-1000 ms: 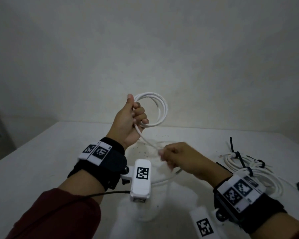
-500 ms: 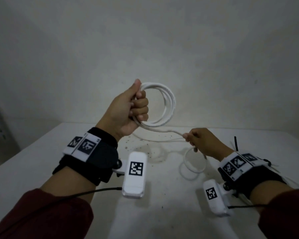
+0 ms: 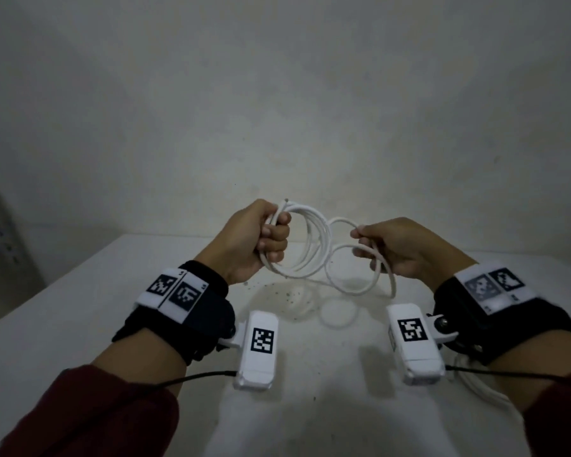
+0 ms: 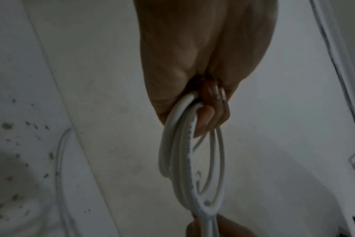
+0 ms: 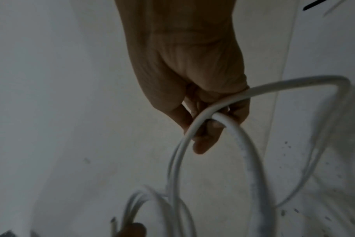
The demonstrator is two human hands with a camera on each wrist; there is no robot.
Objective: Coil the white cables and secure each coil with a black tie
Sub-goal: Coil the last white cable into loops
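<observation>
— Where's the white cable (image 3: 310, 249) right now?

— Up in the air between the two hands, above the counter (image 3: 80, 311). The left hand (image 3: 254, 240) is clenched around a bundle of finished turns, with a cut end poking up just past its thumb. The right hand (image 3: 399, 247) pinches the next loop just beside that bundle, and the tail of the cable droops below it toward the counter.

— How will it handle?

— Light, I'd judge, and springy — the turns stand open as round hoops instead of sagging, so the coil will likely try to fan out if the left fist eases. The jacket looks smooth, so it may slide through a loose pinch. Best to hold the bundle where all the turns cross, as the left hand does, and feed the new loop in at that same spot.

— Any room to move?

— Plenty in front of and between the hands; the wall is well beyond them. Below the right wrist another white line (image 3: 475, 387) lies on the counter, and the wrist cameras' black leads trail near both forearms, so the drooping tail could snag there. From the right wrist view a black strip (image 5: 314, 4) shows at the frame edge; whether it's a tie I cannot tell.
</observation>
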